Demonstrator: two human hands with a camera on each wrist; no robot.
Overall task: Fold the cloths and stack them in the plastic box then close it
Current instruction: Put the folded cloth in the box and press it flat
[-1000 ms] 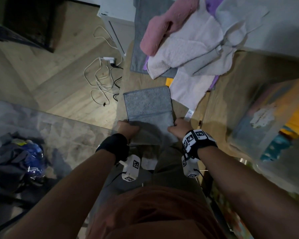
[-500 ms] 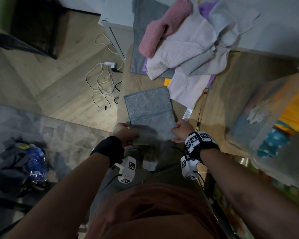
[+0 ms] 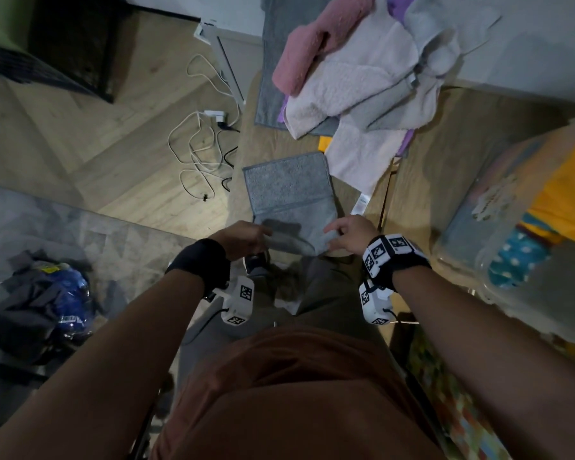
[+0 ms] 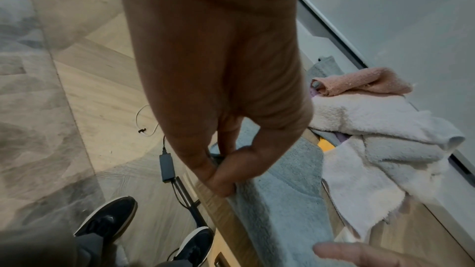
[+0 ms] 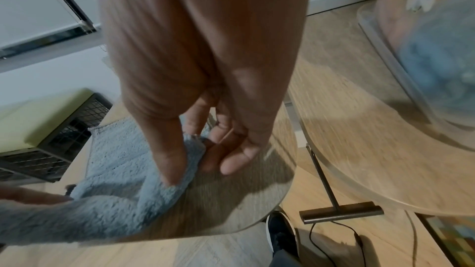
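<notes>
Both my left hand [image 3: 246,239] and right hand [image 3: 347,235] pinch the grey cloth's [image 3: 289,197] near corners, mid-fold; pile [image 3: 362,78] beyond my fingertips unfolded, plastic box [image 3: 512,227] open.

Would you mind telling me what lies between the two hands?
Only the grey cloth, its near edge pinched by the left hand and right hand, seen in the head view.

I cannot read any text here; the white tag [image 3: 362,204] of the pale cloth [image 3: 359,157] has print too small to tell; the sticker [image 3: 493,197] on the plastic box [image 3: 462,227] is blurred.
</notes>
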